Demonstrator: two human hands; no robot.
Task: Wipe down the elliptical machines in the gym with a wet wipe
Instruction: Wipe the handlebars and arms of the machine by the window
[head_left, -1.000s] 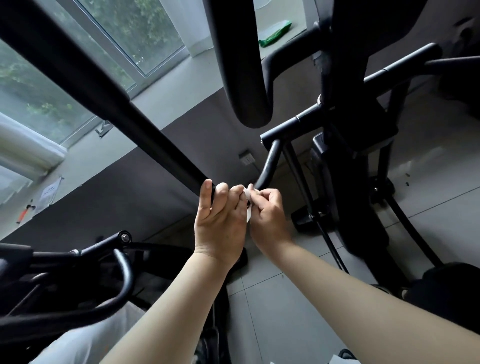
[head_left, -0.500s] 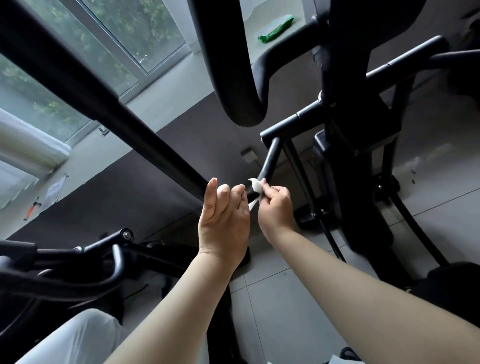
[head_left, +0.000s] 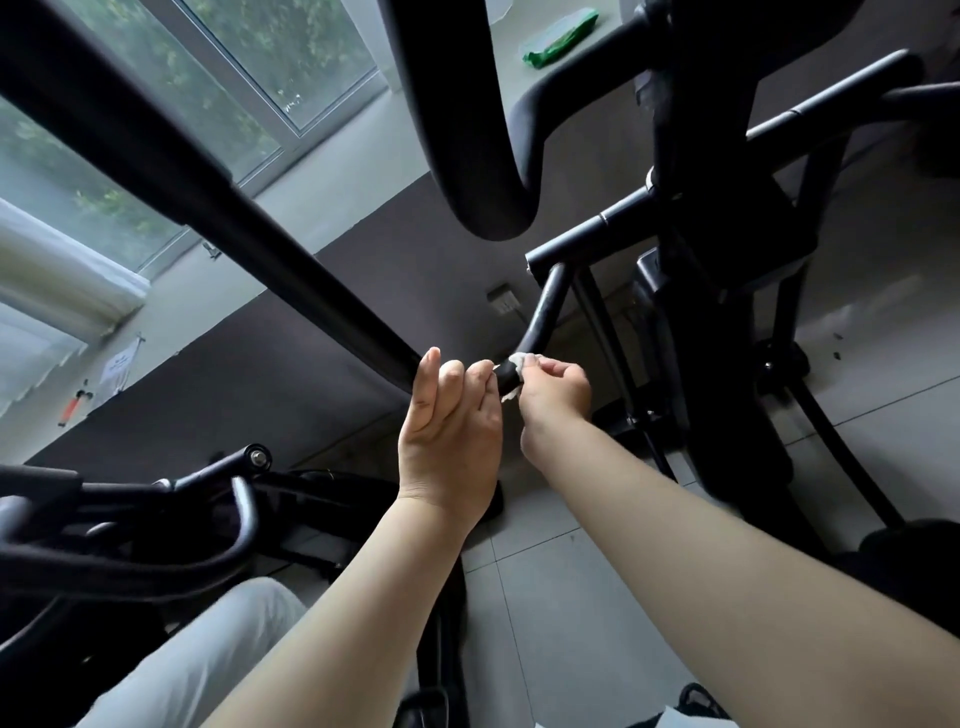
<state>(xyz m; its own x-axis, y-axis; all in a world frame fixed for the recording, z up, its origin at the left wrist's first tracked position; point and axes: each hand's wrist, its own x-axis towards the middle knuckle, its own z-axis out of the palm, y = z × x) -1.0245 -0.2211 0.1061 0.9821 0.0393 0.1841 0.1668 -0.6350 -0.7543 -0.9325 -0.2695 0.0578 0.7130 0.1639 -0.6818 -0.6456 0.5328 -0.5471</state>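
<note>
Our right hand (head_left: 556, 397) pinched the small white wet wipe (head_left: 519, 360) round the lower end of the black curved elliptical handle tube (head_left: 545, 312). Left hand (head_left: 451, 441) open, fingers resting alongside. Wipe prob. light, limp, slick: we'd pinch it bunched.

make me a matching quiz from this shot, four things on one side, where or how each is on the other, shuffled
1 wipe
2 green pack
3 left hand
4 socket

a on the sill
b pinched round the bar by the right hand
c on the dark wall
d open, beside the bar

Pairs: 1-b, 2-a, 3-d, 4-c
</note>
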